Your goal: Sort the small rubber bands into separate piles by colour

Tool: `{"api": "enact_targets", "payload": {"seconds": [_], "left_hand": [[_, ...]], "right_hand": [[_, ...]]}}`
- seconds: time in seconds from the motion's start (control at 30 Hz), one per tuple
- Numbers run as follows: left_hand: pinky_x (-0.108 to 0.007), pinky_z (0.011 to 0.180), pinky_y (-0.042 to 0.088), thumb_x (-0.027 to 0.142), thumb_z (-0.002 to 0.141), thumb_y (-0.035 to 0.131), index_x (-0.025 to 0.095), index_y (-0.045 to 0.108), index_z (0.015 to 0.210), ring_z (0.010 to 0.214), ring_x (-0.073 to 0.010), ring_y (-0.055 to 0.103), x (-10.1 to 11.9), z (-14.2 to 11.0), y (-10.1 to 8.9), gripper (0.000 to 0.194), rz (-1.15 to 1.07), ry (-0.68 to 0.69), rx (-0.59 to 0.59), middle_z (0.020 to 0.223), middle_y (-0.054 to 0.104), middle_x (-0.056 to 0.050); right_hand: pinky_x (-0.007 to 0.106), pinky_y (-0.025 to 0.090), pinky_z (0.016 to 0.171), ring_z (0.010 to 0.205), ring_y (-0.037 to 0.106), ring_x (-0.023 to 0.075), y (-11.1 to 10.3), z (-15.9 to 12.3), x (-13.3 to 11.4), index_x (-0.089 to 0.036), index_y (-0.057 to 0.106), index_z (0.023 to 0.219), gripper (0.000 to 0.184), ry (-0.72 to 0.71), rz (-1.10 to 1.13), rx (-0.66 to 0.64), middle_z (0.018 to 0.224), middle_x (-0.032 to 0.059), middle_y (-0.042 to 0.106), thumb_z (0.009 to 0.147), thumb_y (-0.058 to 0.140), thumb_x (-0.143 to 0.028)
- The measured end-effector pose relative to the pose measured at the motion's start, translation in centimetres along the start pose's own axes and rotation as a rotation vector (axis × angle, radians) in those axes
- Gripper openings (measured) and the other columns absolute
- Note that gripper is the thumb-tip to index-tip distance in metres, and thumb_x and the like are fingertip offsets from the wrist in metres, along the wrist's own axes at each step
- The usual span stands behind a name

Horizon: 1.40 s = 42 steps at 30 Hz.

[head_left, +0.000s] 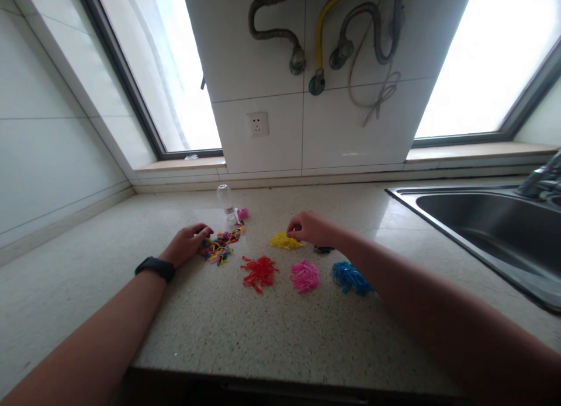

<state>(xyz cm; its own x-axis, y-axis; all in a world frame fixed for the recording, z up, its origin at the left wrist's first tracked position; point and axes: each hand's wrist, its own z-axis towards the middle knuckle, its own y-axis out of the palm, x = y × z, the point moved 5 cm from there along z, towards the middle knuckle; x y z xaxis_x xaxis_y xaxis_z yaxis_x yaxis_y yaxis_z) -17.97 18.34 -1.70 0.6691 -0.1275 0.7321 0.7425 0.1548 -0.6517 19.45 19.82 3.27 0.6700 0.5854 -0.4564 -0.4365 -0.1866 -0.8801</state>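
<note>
My left hand [189,242], with a black band on its wrist, rests at the left edge of a mixed heap of small coloured rubber bands [221,246]. Its fingers are loosely bent and a little apart. Over the right side of a yellow rubber band pile [284,240], my right hand [307,227] has thumb and fingertips pinched together. Whatever lies between those fingertips is too small to make out. Nearer to me are separate piles of red rubber bands [259,273], pink rubber bands [305,277] and blue rubber bands [350,277]. My right forearm partly covers black rubber bands [323,250].
Behind the mixed heap stands a clear bottle [225,201] beside a small pink object [242,214]. A steel sink [473,219] is set into the speckled counter [245,342] at right. Hoses and a socket [258,124] are on the tiled back wall.
</note>
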Motion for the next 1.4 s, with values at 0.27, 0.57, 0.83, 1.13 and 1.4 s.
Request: {"api": "enact_targets", "payload": {"seconds": [0.27, 0.57, 0.83, 1.13, 1.4], "left_hand": [[-0.027, 0.054, 0.052, 0.062, 0.085, 0.054, 0.017, 0.073, 0.096, 0.067, -0.0197, 0.066, -0.4, 0.1, 0.1, 0.050, 0.022, 0.010, -0.017, 0.089, 0.073, -0.008], [-0.028, 0.056, 0.051, 0.060, 0.089, 0.050, 0.017, 0.072, 0.101, 0.067, -0.0199, 0.066, -0.1, 0.1, 0.1, 0.050, 0.097, 0.038, -0.019, 0.091, 0.074, -0.008], [-0.034, 0.069, 0.051, 0.050, 0.085, 0.049, 0.014, 0.072, 0.105, 0.080, -0.0241, 0.065, 0.4, 0.3, -0.4, 0.047, 0.201, 0.092, 0.019, 0.097, 0.071, -0.011], [-0.035, 0.077, 0.048, 0.049, 0.080, 0.055, 0.016, 0.078, 0.105, 0.082, -0.0230, 0.061, -0.1, 0.1, -1.8, 0.047, 0.269, 0.168, -0.099, 0.096, 0.069, -0.010], [-0.036, 0.082, 0.051, 0.055, 0.080, 0.062, 0.017, 0.077, 0.094, 0.084, -0.0234, 0.063, -0.9, 0.2, -2.2, 0.043, 0.201, 0.177, -0.135, 0.095, 0.072, -0.009]], "right_hand": [[0.025, 0.037, 0.061, 0.062, 0.062, 0.0140, -1.9, 0.1, 2.2, -0.018, 0.078, 0.088, 0.026, 0.002, -0.042, 0.207, 0.067, 0.0018, 0.073, 0.090, 0.060, -0.036], [0.027, 0.037, 0.057, 0.057, 0.056, 0.0149, -4.2, -1.8, 13.0, -0.015, 0.077, 0.086, 0.034, 0.305, 0.054, 0.365, 0.065, 0.0042, 0.071, 0.088, 0.053, -0.040], [0.028, 0.040, 0.059, 0.059, 0.054, 0.0145, -3.2, -2.2, 15.2, -0.014, 0.077, 0.092, 0.036, 0.314, 0.129, 0.305, 0.071, 0.0044, 0.072, 0.086, 0.054, -0.040], [0.027, 0.039, 0.058, 0.060, 0.055, 0.0141, -3.2, -2.4, 15.9, -0.015, 0.077, 0.093, 0.035, 0.305, 0.144, 0.298, 0.074, 0.0042, 0.073, 0.086, 0.054, -0.040], [0.027, 0.038, 0.056, 0.057, 0.052, 0.0137, -2.9, -2.3, 16.5, -0.017, 0.077, 0.095, 0.034, 0.311, 0.157, 0.309, 0.073, 0.0031, 0.072, 0.086, 0.055, -0.041]]}}
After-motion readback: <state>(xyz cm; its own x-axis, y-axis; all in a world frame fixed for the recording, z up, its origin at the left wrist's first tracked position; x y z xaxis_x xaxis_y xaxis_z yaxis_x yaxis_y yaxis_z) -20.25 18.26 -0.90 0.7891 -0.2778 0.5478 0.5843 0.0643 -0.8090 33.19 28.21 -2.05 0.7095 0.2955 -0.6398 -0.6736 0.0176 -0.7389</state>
